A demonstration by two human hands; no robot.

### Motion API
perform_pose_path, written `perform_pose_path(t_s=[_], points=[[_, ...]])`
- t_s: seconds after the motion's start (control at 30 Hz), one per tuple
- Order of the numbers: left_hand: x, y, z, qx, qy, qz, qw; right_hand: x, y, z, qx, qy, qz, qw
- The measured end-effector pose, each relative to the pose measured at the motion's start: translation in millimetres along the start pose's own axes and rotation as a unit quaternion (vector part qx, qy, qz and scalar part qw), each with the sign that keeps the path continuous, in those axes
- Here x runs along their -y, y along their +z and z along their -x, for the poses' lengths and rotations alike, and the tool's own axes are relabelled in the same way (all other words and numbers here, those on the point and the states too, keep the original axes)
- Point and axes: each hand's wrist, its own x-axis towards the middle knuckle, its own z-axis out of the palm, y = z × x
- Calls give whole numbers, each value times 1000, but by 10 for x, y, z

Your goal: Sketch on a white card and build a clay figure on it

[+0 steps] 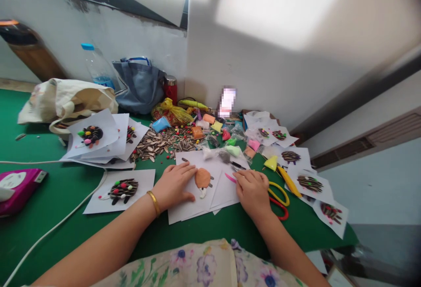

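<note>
My left hand (176, 185) lies with fingers stretched out, pressing on a white sheet of paper (179, 214). Just right of its fingertips, a flat orange clay disc (203, 177) is stuck on the sheet, with a small white clay piece (203, 193) below it and dark seeds (210, 182) along its right side. My right hand (253, 190) is closed over the neighbouring sheets, and the tip of a slim pink tool (230, 177) sticks out from its fingers. A black pen (237, 165) lies just beyond these fingers. Scissors with red and yellow handles (279, 193) lie right of this hand.
Sunflower seeds (154, 142) and small clay packets (197, 132) spread across the back. Finished seed-hedgehog cards lie left (123, 190) and right (311, 184). Bags (140, 85), a bottle (100, 70) and a red flask (170, 89) stand by the wall. A white cable (66, 214) crosses the left.
</note>
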Motion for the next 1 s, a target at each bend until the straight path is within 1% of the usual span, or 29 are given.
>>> perform_pose_path(t_s=[0.07,0.17,0.27,0.37,0.47,0.57,0.67,0.73,0.8,0.9,1.0], points=[[2,-3,-2,0,1,-2,1000,34,16,-6,9,-41,-21,999],[-4,-16,2,-2,2,-10,1000,106,103,-49,37,-119,-48,991],[-4,-48,11,-3,-1,-23,1000,151,205,-94,60,-150,-58,985],[12,-104,19,-17,-19,-47,999,161,242,-99,68,-141,-68,985],[12,-171,34,-46,-47,-80,995,163,220,-72,73,-123,-78,987],[-74,-195,87,-62,-64,-90,992,178,188,-46,78,-119,-92,985],[-254,-120,203,-56,-40,-73,995,205,163,-32,83,-111,-101,985],[-374,-20,298,-43,-32,-70,996,220,149,-24,82,-102,-100,986],[-446,84,382,-33,-38,-78,996,228,140,-17,82,-96,-95,987],[-430,180,446,-33,-61,-83,994,222,142,-10,85,-96,-92,987],[-326,164,437,-48,-60,-73,994,207,157,-13,81,-100,-90,988]])
